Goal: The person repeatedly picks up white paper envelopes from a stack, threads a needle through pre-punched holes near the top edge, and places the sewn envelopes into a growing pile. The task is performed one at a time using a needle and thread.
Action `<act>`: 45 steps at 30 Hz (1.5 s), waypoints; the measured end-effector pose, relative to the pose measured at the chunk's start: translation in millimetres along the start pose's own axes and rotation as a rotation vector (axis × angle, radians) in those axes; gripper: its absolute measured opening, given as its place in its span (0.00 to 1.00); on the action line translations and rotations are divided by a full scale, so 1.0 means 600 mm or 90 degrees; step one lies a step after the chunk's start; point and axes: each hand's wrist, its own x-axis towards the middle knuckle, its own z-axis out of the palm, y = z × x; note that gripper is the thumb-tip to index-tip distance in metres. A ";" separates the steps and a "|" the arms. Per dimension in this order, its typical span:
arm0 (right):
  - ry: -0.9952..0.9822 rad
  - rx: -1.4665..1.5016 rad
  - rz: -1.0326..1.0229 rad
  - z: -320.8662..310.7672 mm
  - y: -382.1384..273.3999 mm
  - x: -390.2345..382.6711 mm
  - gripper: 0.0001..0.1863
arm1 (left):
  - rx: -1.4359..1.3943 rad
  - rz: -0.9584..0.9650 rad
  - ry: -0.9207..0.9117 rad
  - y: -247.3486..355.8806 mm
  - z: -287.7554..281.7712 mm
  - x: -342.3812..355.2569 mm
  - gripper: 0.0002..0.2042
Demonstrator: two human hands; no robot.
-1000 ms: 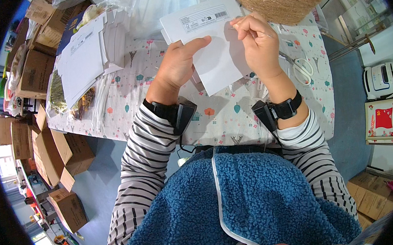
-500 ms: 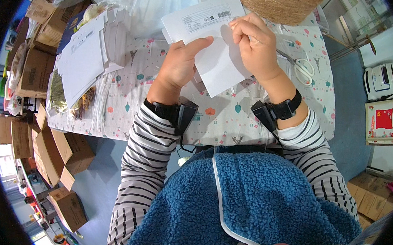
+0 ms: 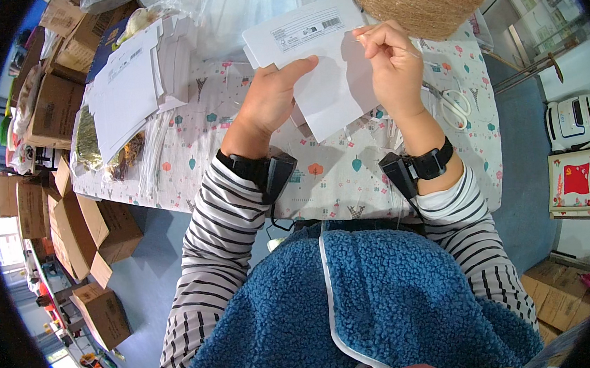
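White card (image 3: 333, 92) held over a flowered tablecloth (image 3: 239, 174), between two bare hands.
From the head view, the left hand (image 3: 272, 97) grasps the card from its left side, thumb flat on top and pointing right, the other fingers hidden beneath; the right hand (image 3: 395, 64) is raised at the card's right edge, curled, thumb and forefinger pinched together (whether on something thin, I cannot tell). At the left, a clear bag (image 3: 87, 147) with dried greenish and brown stuff lies partly under a stack of white cards (image 3: 124, 86), and an open cardboard box (image 3: 69, 227) stands on the floor, its contents hidden. The held card lies tilted, its lower part plain, a framed printed panel with a barcode near its top edge.
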 end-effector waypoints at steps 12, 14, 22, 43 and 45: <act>-0.008 -0.002 -0.010 0.000 -0.002 0.000 0.12 | -0.019 -0.015 -0.004 0.007 0.004 -0.003 0.19; -0.032 -0.016 -0.003 -0.003 -0.003 -0.001 0.13 | -0.024 -0.019 0.000 0.009 0.006 -0.005 0.18; -0.035 -0.013 -0.026 -0.004 -0.003 -0.001 0.13 | -0.035 -0.016 -0.005 0.011 0.005 -0.006 0.18; 0.012 -0.004 -0.095 0.002 -0.010 0.002 0.12 | -0.042 -0.043 -0.018 0.012 0.001 -0.008 0.18; 0.013 -0.001 -0.098 0.003 -0.011 0.002 0.12 | -0.036 -0.048 -0.015 0.013 0.000 -0.009 0.18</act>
